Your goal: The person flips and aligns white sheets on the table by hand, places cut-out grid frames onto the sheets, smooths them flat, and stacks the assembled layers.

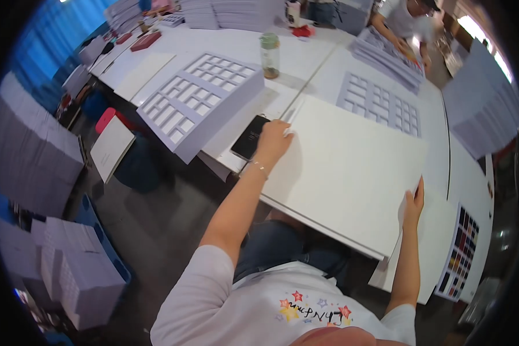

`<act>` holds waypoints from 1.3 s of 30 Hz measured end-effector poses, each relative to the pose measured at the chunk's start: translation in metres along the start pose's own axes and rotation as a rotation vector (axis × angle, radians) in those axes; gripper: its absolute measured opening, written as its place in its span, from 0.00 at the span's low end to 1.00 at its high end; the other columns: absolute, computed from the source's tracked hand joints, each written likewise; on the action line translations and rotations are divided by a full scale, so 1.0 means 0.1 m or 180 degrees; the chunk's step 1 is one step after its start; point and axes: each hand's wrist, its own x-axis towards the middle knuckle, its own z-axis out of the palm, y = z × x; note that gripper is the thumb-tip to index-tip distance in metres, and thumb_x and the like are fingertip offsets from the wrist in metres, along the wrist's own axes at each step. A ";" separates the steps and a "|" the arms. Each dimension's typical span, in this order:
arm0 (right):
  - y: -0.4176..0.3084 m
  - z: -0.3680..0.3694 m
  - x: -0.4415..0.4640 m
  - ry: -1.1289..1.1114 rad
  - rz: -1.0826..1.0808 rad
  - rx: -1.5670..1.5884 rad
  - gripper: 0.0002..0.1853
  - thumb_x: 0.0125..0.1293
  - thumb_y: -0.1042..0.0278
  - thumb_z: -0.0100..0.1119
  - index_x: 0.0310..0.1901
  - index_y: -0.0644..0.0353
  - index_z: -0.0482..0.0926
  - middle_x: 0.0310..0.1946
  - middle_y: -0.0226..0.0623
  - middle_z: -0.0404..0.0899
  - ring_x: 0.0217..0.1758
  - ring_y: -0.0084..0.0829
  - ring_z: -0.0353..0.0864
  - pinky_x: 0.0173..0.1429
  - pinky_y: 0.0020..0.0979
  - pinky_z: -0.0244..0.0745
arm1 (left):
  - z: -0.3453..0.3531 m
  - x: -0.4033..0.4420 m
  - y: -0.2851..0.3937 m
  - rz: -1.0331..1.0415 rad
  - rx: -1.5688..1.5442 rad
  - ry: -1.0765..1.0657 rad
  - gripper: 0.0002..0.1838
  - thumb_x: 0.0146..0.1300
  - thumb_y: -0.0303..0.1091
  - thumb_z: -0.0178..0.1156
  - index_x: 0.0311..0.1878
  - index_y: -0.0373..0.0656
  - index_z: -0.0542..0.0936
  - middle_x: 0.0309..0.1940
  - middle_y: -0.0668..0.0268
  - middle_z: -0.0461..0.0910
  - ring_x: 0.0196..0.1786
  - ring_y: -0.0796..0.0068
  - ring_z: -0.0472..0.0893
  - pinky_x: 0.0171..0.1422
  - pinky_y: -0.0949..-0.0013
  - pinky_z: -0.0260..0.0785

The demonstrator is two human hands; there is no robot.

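Observation:
A large blank white board (pixel 346 173) lies in front of me on the table, its near edge close to my lap. My left hand (pixel 274 141) is closed at the board's upper left edge, fingers curled over it. My right hand (pixel 414 203) grips the right edge, with the fingers partly hidden. Just left of my left hand, a black phone (pixel 249 137) lies on the table. Beyond the board is a flat white cut-out grid sheet (pixel 380 104). Another white sheet (pixel 424 254) shows under my right forearm.
A stack of grid sheets (pixel 199 98) overhangs the table's left edge. A green-lidded jar (pixel 269 56) stands behind it. At right lies a colour swatch sheet (pixel 460 254). A co-worker (pixel 406 29) handles a sheet pile (pixel 389 60). Tall stacks (pixel 34 150) stand on the floor at left.

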 end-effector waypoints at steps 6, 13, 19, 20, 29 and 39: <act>0.03 -0.01 -0.01 -0.0009 0.0030 0.0072 0.32 0.57 0.84 0.41 0.66 0.63 0.54 0.66 0.40 0.56 0.68 0.32 0.55 0.69 0.29 0.49 | 0.31 0.34 0.04 -0.0501 -0.0091 0.0106 0.24 0.47 0.32 0.66 0.50 0.35 0.74 0.44 0.54 0.76 0.49 0.54 0.73 0.56 0.60 0.64; 0.13 -0.03 0.00 0.0088 0.0193 -0.0099 0.31 0.57 0.84 0.41 0.65 0.63 0.56 0.65 0.38 0.57 0.67 0.32 0.57 0.68 0.30 0.52 | 0.35 0.29 0.06 -0.0657 -0.0810 0.0382 0.26 0.45 0.30 0.67 0.50 0.34 0.74 0.39 0.53 0.78 0.45 0.57 0.75 0.55 0.61 0.63; 0.58 -0.18 0.08 0.0088 0.0445 -0.0289 0.28 0.57 0.80 0.45 0.62 0.65 0.61 0.59 0.40 0.60 0.63 0.33 0.60 0.65 0.31 0.57 | 0.33 0.33 0.10 -0.0441 0.0079 -0.0013 0.15 0.48 0.32 0.65 0.42 0.41 0.80 0.40 0.58 0.77 0.48 0.56 0.72 0.53 0.61 0.65; 0.64 -0.20 0.08 0.0141 0.0456 -0.0293 0.28 0.57 0.80 0.45 0.62 0.65 0.61 0.59 0.40 0.60 0.63 0.33 0.60 0.65 0.31 0.57 | 0.31 0.36 0.13 -0.0494 0.0299 -0.0116 0.14 0.49 0.34 0.64 0.41 0.43 0.81 0.41 0.59 0.76 0.49 0.56 0.71 0.53 0.60 0.65; 0.04 0.08 0.07 -0.0385 0.0445 -0.4029 0.28 0.57 0.64 0.46 0.60 0.66 0.62 0.56 0.50 0.65 0.61 0.48 0.60 0.65 0.57 0.50 | 0.70 0.67 0.24 0.0009 0.1463 -0.0601 0.36 0.58 0.60 0.50 0.61 0.41 0.65 0.63 0.53 0.62 0.65 0.56 0.60 0.64 0.46 0.53; -0.02 0.30 0.34 -0.0899 -0.0145 -0.3830 0.33 0.63 0.48 0.43 0.64 0.63 0.57 0.67 0.43 0.52 0.71 0.38 0.48 0.69 0.56 0.41 | 0.67 0.60 0.32 -0.0201 0.1663 -0.0852 0.40 0.60 0.62 0.45 0.66 0.40 0.58 0.67 0.53 0.53 0.69 0.57 0.54 0.67 0.40 0.43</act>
